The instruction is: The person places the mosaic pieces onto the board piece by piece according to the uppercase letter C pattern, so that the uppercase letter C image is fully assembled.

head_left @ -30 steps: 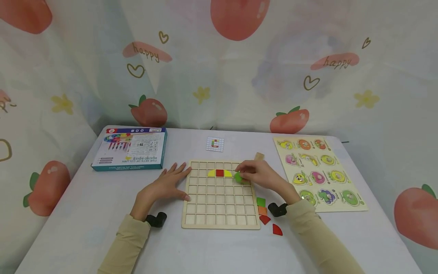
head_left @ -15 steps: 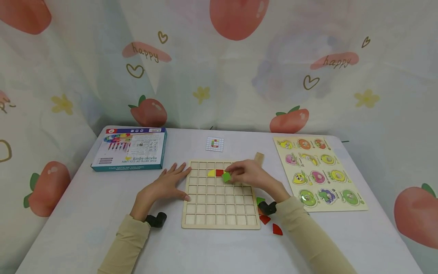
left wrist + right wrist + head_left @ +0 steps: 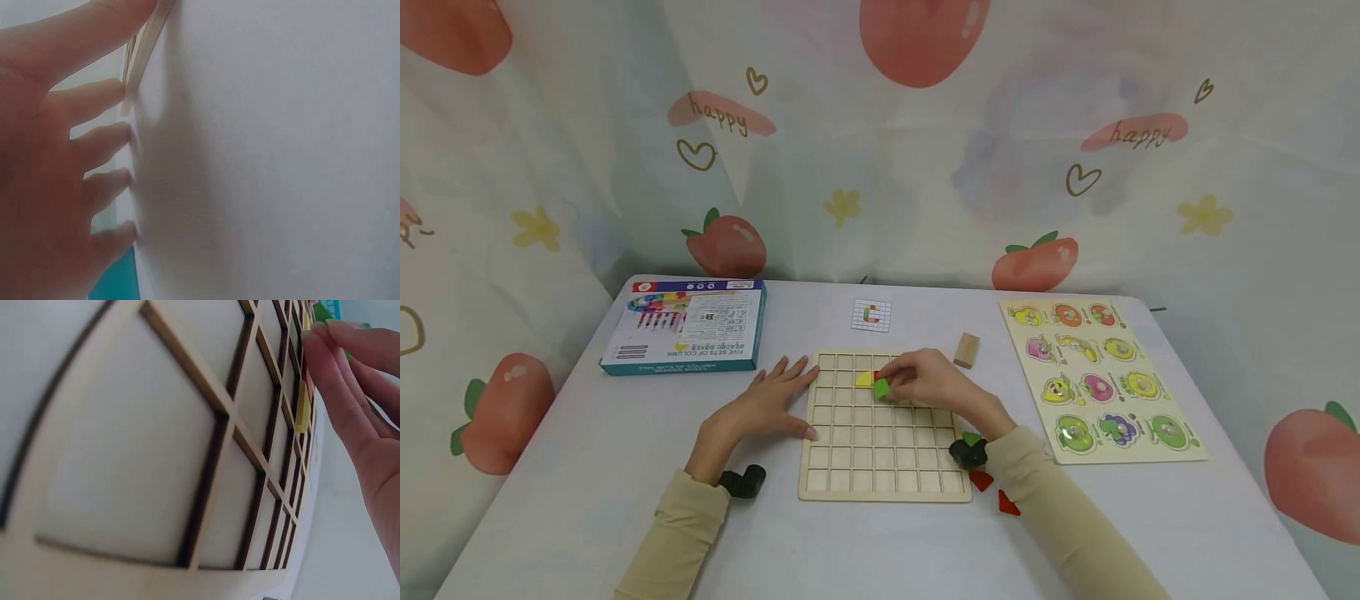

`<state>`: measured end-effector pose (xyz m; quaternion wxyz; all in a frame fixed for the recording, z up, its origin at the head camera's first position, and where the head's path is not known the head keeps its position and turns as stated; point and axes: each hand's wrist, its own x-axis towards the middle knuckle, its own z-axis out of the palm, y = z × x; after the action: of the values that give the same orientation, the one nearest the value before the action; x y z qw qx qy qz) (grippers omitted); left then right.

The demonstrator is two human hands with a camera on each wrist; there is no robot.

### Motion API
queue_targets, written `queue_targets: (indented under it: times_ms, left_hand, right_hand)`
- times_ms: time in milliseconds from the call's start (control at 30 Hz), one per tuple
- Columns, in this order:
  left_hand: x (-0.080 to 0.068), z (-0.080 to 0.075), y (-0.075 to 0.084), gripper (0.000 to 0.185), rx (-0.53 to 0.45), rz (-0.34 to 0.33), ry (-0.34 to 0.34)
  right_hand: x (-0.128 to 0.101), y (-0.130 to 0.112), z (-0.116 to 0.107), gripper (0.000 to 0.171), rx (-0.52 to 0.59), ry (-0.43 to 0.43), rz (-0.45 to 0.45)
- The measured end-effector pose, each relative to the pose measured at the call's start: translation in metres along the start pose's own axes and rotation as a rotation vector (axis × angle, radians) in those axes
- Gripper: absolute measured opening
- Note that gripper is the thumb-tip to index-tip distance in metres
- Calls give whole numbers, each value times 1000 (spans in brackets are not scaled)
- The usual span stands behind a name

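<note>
My right hand pinches a small green square tile between thumb and fingers, close over the upper middle of the wooden grid board. In the right wrist view the green tile shows at the fingertips, beside a yellow quarter-round tile seated in the grid. From the head view, another yellow tile sits left of a red tile that the hand partly covers. My left hand is spread at the board's left side, index finger and thumb touching its edge.
Right of the board lie red quarter-round tiles and a green tile. Behind it are a small pattern card and a wooden block. A boxed set stands back left, a fruit puzzle board at right.
My right hand has carried the green tile leftward across the board from its right side to beside the red tile. The left hand has stayed in place.
</note>
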<state>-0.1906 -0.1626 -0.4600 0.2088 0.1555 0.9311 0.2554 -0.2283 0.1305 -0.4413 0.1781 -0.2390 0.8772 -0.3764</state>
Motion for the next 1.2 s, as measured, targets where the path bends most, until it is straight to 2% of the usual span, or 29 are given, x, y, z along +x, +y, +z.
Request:
queue_targets:
  times_ms: [833, 1200]
  left_hand:
    - [-2, -2, 2, 105, -23, -15, -1]
    - [-1, 0, 2, 106, -16, -14, 3]
  right_hand:
    - [18, -13, 15, 23, -130, -50, -88]
    - [12, -9, 12, 20, -91, -73, -83]
